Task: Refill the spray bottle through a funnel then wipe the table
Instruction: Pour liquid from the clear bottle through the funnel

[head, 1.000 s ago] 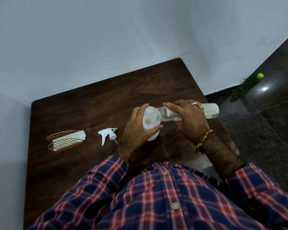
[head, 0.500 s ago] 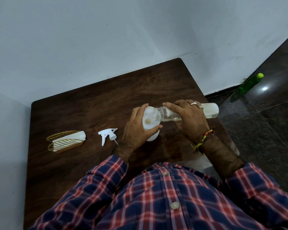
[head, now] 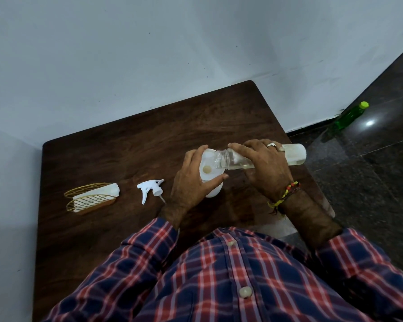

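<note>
Head view looks down on a dark wooden table [head: 130, 159] set into a corner of pale walls. The left hand [head: 191, 182] curls round a white funnel [head: 208, 169] seated in the mouth of a white spray bottle [head: 213, 191]; thumb on the near side, fingers wrapped over the far rim, so the funnel's bowl shows between them. The bottle stands just under that hand, mostly hidden by it, only its lower rounded side showing. The right hand [head: 265, 168] grips a clear refill bottle [head: 296, 154] tipped almost level, fingers closed over its body, the base sticking out past the knuckles toward the table's right edge. Its threaded open neck rests over the right rim of the funnel, touching or nearly so; which, I cannot tell. Clear liquid lies along the lower side of the bottle. A ring sits on one finger and a beaded thread band on the right wrist. To the left of the left hand, apart from it, the white trigger sprayer head [head: 150, 189] lies on its side. Further left stands a gold wire holder [head: 89, 202] with a folded white cloth [head: 102, 192] in it. On the dark floor beyond the table stands a green bottle [head: 349, 116] against the wall.
</note>
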A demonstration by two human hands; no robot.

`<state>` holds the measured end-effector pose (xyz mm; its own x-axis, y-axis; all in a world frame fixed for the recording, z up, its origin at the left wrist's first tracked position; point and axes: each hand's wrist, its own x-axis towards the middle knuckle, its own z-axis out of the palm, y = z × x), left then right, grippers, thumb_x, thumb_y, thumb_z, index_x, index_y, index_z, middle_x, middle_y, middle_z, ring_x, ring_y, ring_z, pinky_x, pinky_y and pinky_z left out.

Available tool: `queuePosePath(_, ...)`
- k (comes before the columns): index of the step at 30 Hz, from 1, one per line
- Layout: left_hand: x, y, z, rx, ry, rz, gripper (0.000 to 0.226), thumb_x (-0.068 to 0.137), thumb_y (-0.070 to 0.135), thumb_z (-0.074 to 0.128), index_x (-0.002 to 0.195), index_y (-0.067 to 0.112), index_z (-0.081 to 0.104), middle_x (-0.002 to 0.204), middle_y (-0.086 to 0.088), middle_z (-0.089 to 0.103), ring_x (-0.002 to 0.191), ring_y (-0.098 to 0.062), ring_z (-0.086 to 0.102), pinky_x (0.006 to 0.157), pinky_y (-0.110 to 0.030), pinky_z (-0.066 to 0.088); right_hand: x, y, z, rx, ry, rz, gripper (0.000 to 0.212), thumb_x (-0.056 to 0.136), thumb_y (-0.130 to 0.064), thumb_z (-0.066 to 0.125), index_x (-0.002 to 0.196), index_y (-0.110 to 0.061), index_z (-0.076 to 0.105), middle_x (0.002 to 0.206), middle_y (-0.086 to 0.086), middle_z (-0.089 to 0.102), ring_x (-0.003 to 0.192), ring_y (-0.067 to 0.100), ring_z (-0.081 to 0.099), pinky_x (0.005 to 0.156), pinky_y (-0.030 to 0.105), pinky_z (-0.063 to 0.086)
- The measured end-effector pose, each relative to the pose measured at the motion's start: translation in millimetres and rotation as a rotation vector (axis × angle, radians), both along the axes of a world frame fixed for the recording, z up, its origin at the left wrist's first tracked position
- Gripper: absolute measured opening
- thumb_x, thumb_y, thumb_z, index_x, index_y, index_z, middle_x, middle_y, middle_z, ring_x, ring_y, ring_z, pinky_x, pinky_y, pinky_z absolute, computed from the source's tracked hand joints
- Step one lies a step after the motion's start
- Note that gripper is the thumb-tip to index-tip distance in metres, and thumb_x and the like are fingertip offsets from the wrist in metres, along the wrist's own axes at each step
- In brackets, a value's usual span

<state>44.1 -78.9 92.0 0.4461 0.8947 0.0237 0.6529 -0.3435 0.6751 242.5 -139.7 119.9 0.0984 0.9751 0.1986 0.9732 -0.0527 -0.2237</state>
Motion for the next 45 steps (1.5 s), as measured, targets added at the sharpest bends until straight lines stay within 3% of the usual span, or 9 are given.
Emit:
queuePosePath(18,0.1,-1.2,1.4,0.039,-0.001,0.014,0.087,0.074,0.058,0.075,0.145,0.025,0.037,0.143,0.002,0.04,0.121,-0.008,0.045,0.09,-0.027,0.042,-0.9,0.0,0.5,-0.019,0.008,-0.004,0.069,0.073,-0.017,0.074,0.134,-0.038,0.054,0.115,-0.001,0.064,0.108,0.028,0.058,0.098,0.047,0.039)
queuePosePath(35,0.2,-1.7,4.1,0.012,0.029,0.022,0.096,0.075,0.059,0.072,0.152,0.023,0.027,0.147,0.001,0.036,0.126,-0.012,0.044,0.092,-0.033,0.045,-1.2,1.5,1.8,-0.01,0.022,-0.001,0.07,0.07,-0.014,0.077,0.133,-0.035,0.056,0.113,0.001,0.065,0.106,0.03,0.06,0.097,0.049,0.04)
queuePosePath(45,-0.2,-1.5,2.8,0.011,0.021,0.011,0.091,0.075,0.06,0.072,0.148,0.026,0.032,0.147,0.003,0.036,0.124,-0.011,0.045,0.093,-0.032,0.044,-0.6,1.5,2.1,-0.017,0.019,0.004,0.07,0.071,-0.014,0.077,0.134,-0.036,0.055,0.114,0.001,0.065,0.107,0.029,0.059,0.098,0.048,0.039)
